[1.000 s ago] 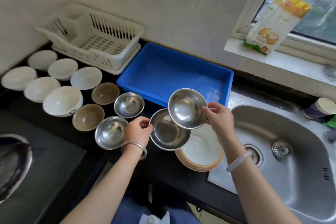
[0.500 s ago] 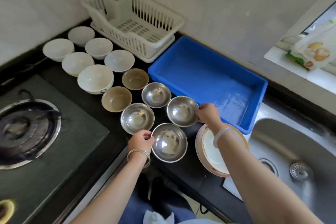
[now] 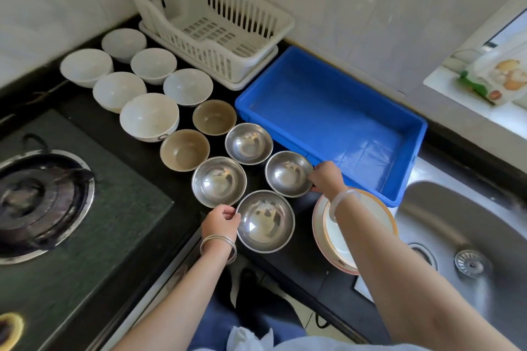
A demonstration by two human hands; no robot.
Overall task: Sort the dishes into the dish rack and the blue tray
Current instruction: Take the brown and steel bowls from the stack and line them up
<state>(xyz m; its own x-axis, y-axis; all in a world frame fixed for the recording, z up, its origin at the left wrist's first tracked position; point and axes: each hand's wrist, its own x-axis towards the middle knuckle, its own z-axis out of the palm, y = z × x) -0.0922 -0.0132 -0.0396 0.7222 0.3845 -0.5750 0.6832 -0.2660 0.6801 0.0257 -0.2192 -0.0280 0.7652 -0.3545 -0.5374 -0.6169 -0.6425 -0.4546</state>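
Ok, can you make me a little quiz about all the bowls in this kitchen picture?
1. True or false: the blue tray already holds a bowl.
2. How many steel bowls are on the counter? A) two B) four C) six
3. Fill in: the right hand touches the rim of a ____ bowl.

Key: 1 false, the tray holds no dishes. 2 B. 3 steel; the left hand touches the nearest steel bowl.

Gas burner [image 3: 37,199] left, steel sink [image 3: 467,251] right (food packet [image 3: 496,77] on windowsill).
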